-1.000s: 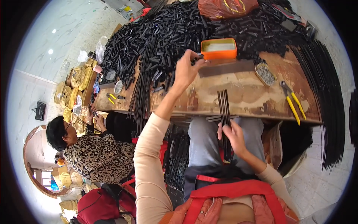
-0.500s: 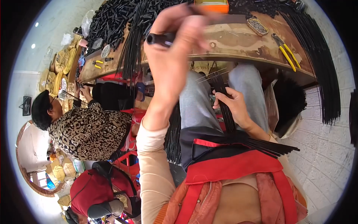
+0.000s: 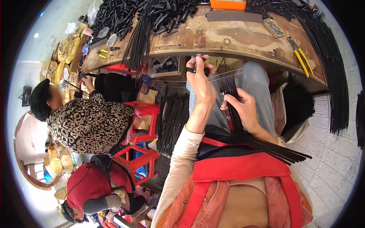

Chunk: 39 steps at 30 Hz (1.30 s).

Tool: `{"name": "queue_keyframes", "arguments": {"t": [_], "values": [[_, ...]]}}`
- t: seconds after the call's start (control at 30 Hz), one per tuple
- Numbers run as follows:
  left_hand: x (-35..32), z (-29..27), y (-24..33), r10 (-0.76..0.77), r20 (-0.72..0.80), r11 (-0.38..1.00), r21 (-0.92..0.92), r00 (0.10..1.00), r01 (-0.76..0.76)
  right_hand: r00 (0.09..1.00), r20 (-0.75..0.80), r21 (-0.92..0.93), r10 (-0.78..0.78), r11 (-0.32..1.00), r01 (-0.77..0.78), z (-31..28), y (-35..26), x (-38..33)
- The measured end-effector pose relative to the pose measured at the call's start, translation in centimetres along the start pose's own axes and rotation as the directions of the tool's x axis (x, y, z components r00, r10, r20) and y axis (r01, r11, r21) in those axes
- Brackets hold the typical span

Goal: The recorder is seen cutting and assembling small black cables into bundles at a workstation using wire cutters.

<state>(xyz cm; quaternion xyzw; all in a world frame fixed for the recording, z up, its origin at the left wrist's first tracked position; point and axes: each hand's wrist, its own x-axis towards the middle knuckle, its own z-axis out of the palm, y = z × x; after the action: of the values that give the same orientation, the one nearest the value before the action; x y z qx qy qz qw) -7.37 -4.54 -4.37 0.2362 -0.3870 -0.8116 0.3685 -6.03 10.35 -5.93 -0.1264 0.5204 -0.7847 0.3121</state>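
Note:
My left hand (image 3: pixel 200 81) is closed around a short black tubular part (image 3: pixel 191 70), raised over my lap just in front of the bench edge. More dark material shows by its fingers, but I cannot make out its shape. My right hand (image 3: pixel 243 108) grips a bundle of thin black rods (image 3: pixel 229 85) that stands up between my knees. Thin bright wires (image 3: pixel 234 72) cross the top of that bundle, between the two hands. Other long black rods (image 3: pixel 281 149) lie across my lap under my right forearm.
A wooden bench (image 3: pixel 213 38) carries a heap of black parts (image 3: pixel 167 15), yellow-handled pliers (image 3: pixel 300 57), a small tray of metal bits (image 3: pixel 273 27) and an orange box (image 3: pixel 228 4). Long rods (image 3: pixel 334 76) hang off its right end. Two people sit at left near red stools (image 3: pixel 142 163).
My left hand has come down from above the bench toward the rod bundle, bringing the black tubular part with it. My right hand stays on the bundle.

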Motion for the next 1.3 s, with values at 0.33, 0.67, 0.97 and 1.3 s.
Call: {"name": "queue_keyframes", "arguments": {"t": [0.33,0.67,0.97,1.3], "values": [[-0.5,-2.9,0.1,-0.221,0.109,0.975,0.027,0.969,0.22,0.998,-0.057,0.008,0.014,1.0,-0.013,0.0,-0.3,0.1],[-2.8,-3.7,2.2,-0.385,0.254,0.918,0.006,0.887,0.397,0.998,-0.048,-0.005,0.049,0.999,-0.049,-0.1,-1.0,-0.2],[-3.2,-3.4,2.4,-0.388,0.294,0.919,0.047,0.873,0.392,0.998,-0.029,-0.005,0.062,0.998,-0.062,0.0,-1.4,-0.6],[-3.4,-3.1,2.2,-0.287,0.266,0.956,0.019,0.92,0.292,0.998,-0.028,-0.002,0.059,0.998,-0.059,-0.1,-1.2,-0.6]]}}
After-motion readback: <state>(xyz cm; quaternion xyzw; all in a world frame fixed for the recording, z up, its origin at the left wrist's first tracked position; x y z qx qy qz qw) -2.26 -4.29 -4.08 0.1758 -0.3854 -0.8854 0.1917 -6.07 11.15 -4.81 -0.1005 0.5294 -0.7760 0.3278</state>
